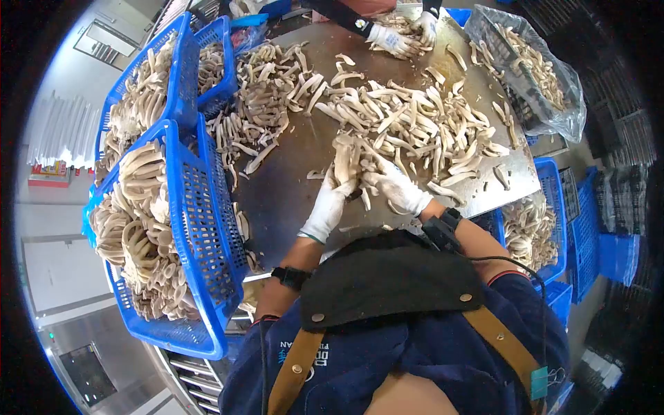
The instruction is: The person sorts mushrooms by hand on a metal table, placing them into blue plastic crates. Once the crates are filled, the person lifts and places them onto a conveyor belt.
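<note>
My left hand (330, 203), in a white glove, is closed around the left side of a mushroom cluster (348, 158) held over the near part of the metal table (283, 200). At the cluster's right side is my right hand (393, 185), gloved too, its fingers bent against the mushrooms. Some fingertips are hidden behind the cluster. Just beyond my hands spreads a broad pile of loose mushrooms (429, 124). Another heap (259, 104) lies at the table's left side.
Blue baskets (200, 214) full of mushrooms stand along the left. A blue basket (550, 180) with mushrooms is at the right, below a plastic-lined crate (515, 83). Across the table, a co-worker's gloved hands (394, 40) handle mushrooms.
</note>
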### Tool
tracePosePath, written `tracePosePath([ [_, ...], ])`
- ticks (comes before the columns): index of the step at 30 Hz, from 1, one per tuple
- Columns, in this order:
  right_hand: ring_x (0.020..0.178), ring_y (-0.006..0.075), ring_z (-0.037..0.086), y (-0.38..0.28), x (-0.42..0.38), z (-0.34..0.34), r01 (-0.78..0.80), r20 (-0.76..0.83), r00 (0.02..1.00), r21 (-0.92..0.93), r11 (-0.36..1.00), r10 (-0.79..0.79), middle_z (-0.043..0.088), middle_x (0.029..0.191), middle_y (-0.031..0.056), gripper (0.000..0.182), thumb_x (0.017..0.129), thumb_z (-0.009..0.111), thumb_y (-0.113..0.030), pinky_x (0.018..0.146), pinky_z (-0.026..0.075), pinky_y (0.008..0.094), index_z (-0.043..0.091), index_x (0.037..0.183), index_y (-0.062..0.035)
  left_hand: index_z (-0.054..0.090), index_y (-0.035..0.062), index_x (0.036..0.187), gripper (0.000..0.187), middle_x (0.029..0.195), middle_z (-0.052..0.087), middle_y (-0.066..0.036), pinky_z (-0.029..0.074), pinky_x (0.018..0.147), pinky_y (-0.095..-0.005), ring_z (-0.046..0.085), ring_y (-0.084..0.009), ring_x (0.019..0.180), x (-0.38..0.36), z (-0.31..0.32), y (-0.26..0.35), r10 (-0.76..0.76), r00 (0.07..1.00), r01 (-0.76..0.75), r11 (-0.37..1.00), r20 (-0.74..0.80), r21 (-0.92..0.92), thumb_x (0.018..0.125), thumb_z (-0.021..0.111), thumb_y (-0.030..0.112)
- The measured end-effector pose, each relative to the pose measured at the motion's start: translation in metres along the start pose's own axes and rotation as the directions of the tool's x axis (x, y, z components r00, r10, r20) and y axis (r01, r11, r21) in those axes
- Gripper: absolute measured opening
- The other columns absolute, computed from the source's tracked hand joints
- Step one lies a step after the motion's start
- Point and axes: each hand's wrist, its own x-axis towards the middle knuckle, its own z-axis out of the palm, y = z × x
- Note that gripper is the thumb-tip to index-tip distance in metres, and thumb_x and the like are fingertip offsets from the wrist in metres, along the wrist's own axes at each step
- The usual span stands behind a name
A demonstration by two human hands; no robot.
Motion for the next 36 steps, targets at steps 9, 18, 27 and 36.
tracePosePath([
  [9, 0.077, 0.0135, 0.059, 0.015, 0.001, -0.001, -0.05, -0.068, 0.996, 0.05, 0.997, 0.054, 0.061, 0.094, 0.0048, 0.022, 0.096, 0.052, -0.017, 0.068, 0.049, 0.0262, 0.057, 0.111, -0.001, 0.049, 0.0059, 0.121, 0.034, 0.099, 0.056, -0.002, 0.045, 0.081, -0.0317, 0.052, -0.0131, 0.086, -0.003, -0.017, -0.011, -0.025, 0.984, -0.015, 0.975, 0.178, 0.22, 0.093, 0.054, 0.025],
  [18, 0.083, 0.012, 0.055, -0.013, 0.017, 0.002, -0.054, -0.124, 0.991, -0.012, 0.998, 0.052, 0.06, 0.096, 0.0059, 0.028, 0.096, 0.049, -0.009, 0.075, 0.048, 0.0275, 0.054, 0.121, 0.0006, 0.017, 0.0048, 0.148, 0.065, 0.137, 0.043, -0.019, 0.04, 0.1, -0.0356, 0.046, -0.0288, 0.122, 0.015, 0.005, -0.012, 0.149, 0.988, -0.079, 0.737, -0.047, 0.672, 0.098, 0.049, 0.031],
  [27, 0.07, 0.0108, 0.053, -0.013, 0.053, -0.024, -0.053, -0.151, 0.984, 0.281, 0.958, 0.098, 0.061, 0.089, 0.0031, 0.024, 0.094, 0.055, -0.014, 0.067, 0.044, 0.0221, 0.056, 0.111, 0.0028, 0.058, 0.0042, 0.109, 0.026, 0.085, 0.06, -0.001, 0.044, 0.063, -0.0235, 0.053, -0.0126, 0.07, 0.054, -0.016, 0.004, -0.057, 0.998, 0.064, 0.976, -0.04, 0.209, 0.092, 0.056, 0.024],
  [36, 0.103, 0.0208, 0.057, -0.009, 0.093, -0.057, -0.182, -0.177, 0.963, 0.128, 0.975, 0.202, 0.058, 0.113, 0.0108, 0.031, 0.086, 0.065, -0.01, 0.086, 0.05, 0.0375, 0.054, 0.113, -0.0006, 0.042, -0.0043, 0.133, 0.066, 0.124, 0.05, -0.02, 0.039, 0.097, -0.0354, 0.048, -0.0291, 0.114, 0.088, -0.045, 0.053, 0.107, 0.99, -0.006, 0.659, -0.087, 0.752, 0.088, 0.064, 0.039],
])
